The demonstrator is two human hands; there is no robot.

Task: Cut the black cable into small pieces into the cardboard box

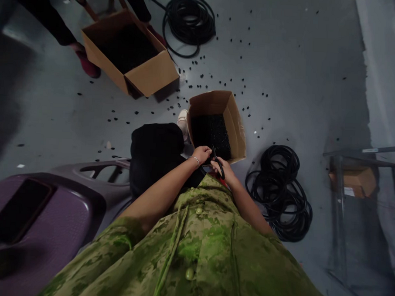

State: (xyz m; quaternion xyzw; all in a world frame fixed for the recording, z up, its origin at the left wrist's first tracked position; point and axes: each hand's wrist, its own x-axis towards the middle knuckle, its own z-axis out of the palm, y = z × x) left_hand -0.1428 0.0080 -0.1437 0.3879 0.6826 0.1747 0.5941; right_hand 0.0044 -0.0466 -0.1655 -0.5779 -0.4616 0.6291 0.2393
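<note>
Scissors with black handles (220, 169) are gripped in my right hand (227, 170), blades pointing up toward my left hand. Fingers pinched, my left hand (202, 154) holds what looks like the end of a black hose, mostly hidden beside the blades. Both hands are over the near rim of an open cardboard box (236, 128). Inside it lies a heap of small black pieces (214, 129), filling the bottom.
Coiled black hose lies on the floor at right (277, 186) and at the top (190, 23). Another person stands by a larger cardboard box (153, 74) of dark pieces. Black bits dot the floor (295, 73). A phone (20, 210) rests on a purple chair (66, 229) at left.
</note>
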